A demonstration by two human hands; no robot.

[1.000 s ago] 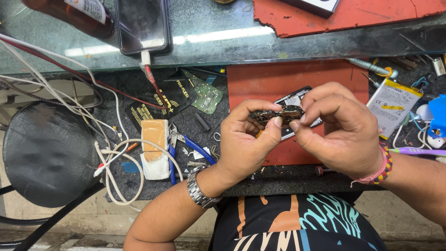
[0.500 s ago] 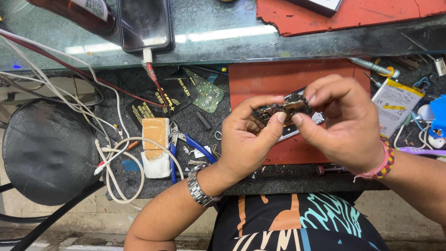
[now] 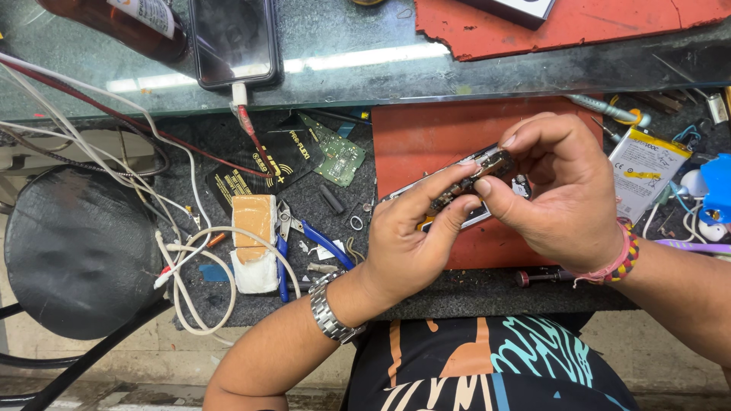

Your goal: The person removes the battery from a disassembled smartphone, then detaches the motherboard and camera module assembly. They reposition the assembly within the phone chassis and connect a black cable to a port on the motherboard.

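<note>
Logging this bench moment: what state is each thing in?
Small dark circuit part: pinched by left hand and right hand.
Black smartphone: screen dark, red cable plugged in.
Blue-handled pliers: lying flat, handles apart.
Green circuit board: bare, lying loose.

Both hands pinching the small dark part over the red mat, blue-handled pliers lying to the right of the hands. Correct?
Not quite. The blue-handled pliers lie to the left of the hands, beside the foam block, as the head view shows. The rest holds: the left hand and the right hand both pinch the small dark part over the red mat.
</note>
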